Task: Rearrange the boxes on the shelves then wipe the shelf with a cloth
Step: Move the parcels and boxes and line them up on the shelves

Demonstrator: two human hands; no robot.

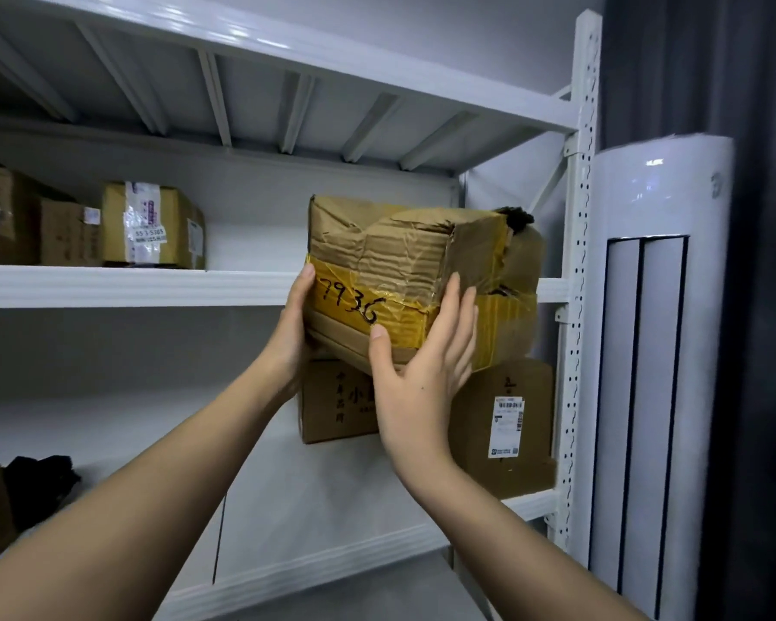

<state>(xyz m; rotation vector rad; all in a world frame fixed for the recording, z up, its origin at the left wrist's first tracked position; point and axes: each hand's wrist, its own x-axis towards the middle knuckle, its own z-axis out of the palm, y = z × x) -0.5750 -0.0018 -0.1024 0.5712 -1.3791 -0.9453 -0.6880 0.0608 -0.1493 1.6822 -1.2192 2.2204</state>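
A crumpled brown cardboard box (404, 262) with yellow tape and the handwritten number 7936 is held in front of the white shelf rack, level with the middle shelf (131, 286). My left hand (294, 338) presses on its left side. My right hand (426, 369) grips its front right corner, fingers spread up the side. Something dark pokes out of the box's torn top right corner. Below it, two brown boxes (337, 401) (507, 423) stand on the lower shelf (314, 499), partly hidden by my hands. No cloth is clearly visible.
Three brown boxes (153, 226) sit at the left end of the middle shelf. A dark bundle (41, 486) and a box corner lie at the lower left. A white standing air conditioner (646, 351) is right of the rack's perforated post (579, 262), with a dark curtain behind.
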